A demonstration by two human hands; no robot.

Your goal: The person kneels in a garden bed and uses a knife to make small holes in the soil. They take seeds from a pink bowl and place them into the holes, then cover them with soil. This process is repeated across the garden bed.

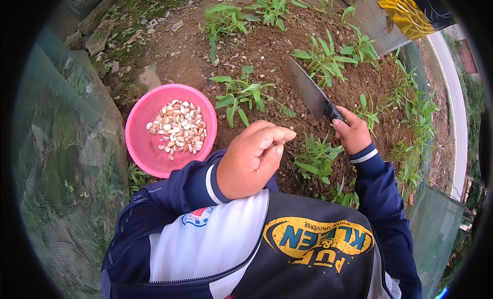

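My right hand [351, 132] is closed around the black handle of a cleaver [306, 89], whose wide metal blade points up and left over the brown soil [285, 102]. My left hand [256, 154] is in front of my chest, its fingers curled and the index finger and thumb close together; whether something small is between them cannot be told. Left of it, a pink plastic basket [133, 133] holds many loose garlic cloves [181, 125]. Leafy green plants [248, 93] grow around the blade and hands.
Green netting [69, 145] stands along the left side, with stones [98, 41] at the upper left. More plants [225, 21] grow farther off. A grey board [375, 25] and yellow plastic film [404, 10] are at the upper right. Netting [437, 218] also borders the right side.
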